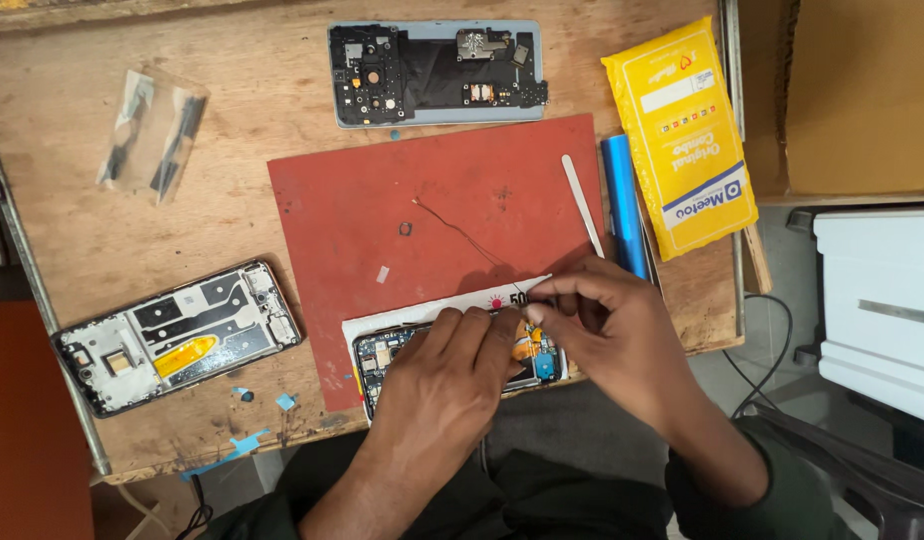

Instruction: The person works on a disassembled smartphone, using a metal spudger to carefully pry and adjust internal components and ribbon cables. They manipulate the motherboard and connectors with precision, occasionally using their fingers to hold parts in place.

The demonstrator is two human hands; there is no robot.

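Resting on the opened phone (382, 355) at the red mat's (382, 200) near edge, the left hand (437, 385) presses it flat, while the right hand (607, 320) pinches a thin wire (462, 235) above it on the counter (72, 200).

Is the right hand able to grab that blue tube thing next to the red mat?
Probably yes. The blue tube lies bare on the wooden table, just beyond the right hand, with nothing on top of it. Only the thin metal tool lies beside it. The hand's fingers are pinched together over the opened phone.
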